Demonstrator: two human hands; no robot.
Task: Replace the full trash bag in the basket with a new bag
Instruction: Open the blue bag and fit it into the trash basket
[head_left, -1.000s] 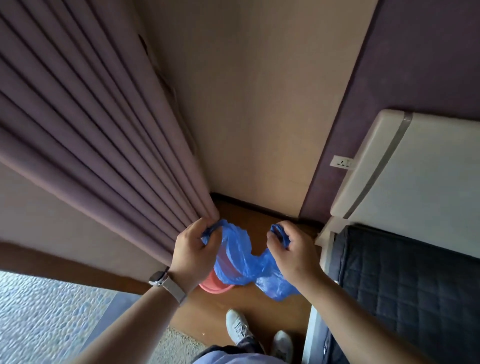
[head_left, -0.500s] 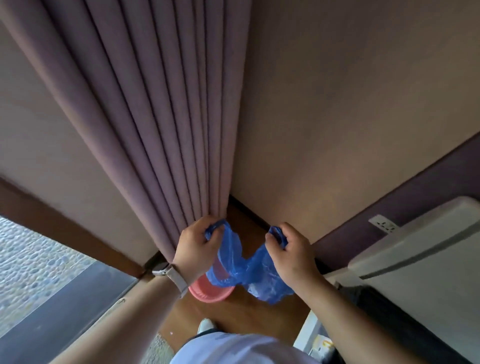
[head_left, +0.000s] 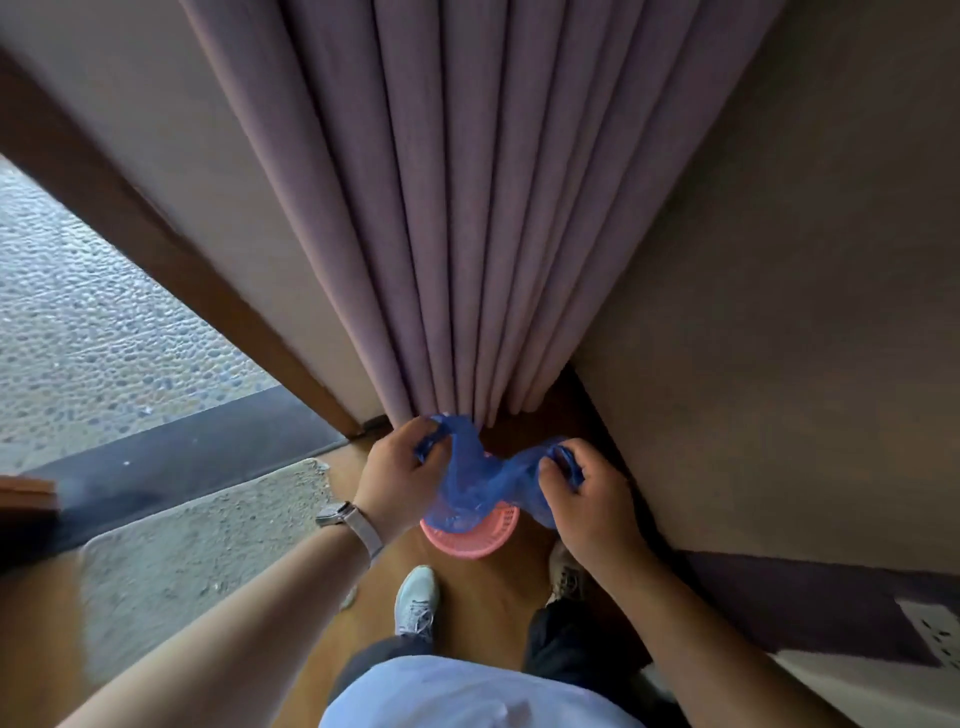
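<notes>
A person stands over a pink basket (head_left: 480, 540) on the wooden floor (head_left: 478, 597), holding a blue bag (head_left: 475, 480) directly above its rim. The left hand (head_left: 400, 473) and right hand (head_left: 584, 499) each clutch a bunched edge of the bag, drawn apart to either side of the basket, apparently to spread its mouth for lining. A curtain (head_left: 441, 208) hangs just behind the basket.

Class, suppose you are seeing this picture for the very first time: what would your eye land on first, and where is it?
The crumpled thin blue plastic bag in the lower middle stands out, stretched between the left hand and the right hand, which both grip its edges. Under it shows a round pink plastic lattice basket. Behind, long mauve pleated curtains fill the upper middle.
</notes>
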